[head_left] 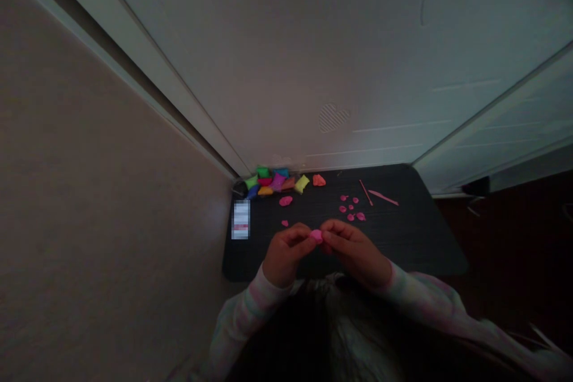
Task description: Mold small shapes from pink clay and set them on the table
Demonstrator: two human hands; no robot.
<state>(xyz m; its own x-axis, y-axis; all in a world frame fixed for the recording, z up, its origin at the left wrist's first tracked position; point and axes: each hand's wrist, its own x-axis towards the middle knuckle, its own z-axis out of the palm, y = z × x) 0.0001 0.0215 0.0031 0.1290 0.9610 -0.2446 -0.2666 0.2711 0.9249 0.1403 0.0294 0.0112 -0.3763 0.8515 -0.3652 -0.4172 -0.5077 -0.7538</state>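
Observation:
Between my two hands, over the front part of a dark table [313, 209], is a small lump of pink modelling clay [317, 236]. My left hand [289, 250] pinches its left side with thumb and fingers. From the other side, my right hand [353, 248] is closed on the same lump. Beyond the left hand lie a small pink clay bit [285, 223] and a larger pink clay piece [285, 200]. Several small flattened pink clay pieces [351, 207] are grouped past the right hand.
Colourful clay packets [277, 181] are heaped at the back left, with an orange clay lump [319, 180] beside them. A lit phone-like screen [240, 219] lies at the left edge. Two pink modelling tools [383, 197] rest at the back right. A white panel [286, 71] rises behind the table.

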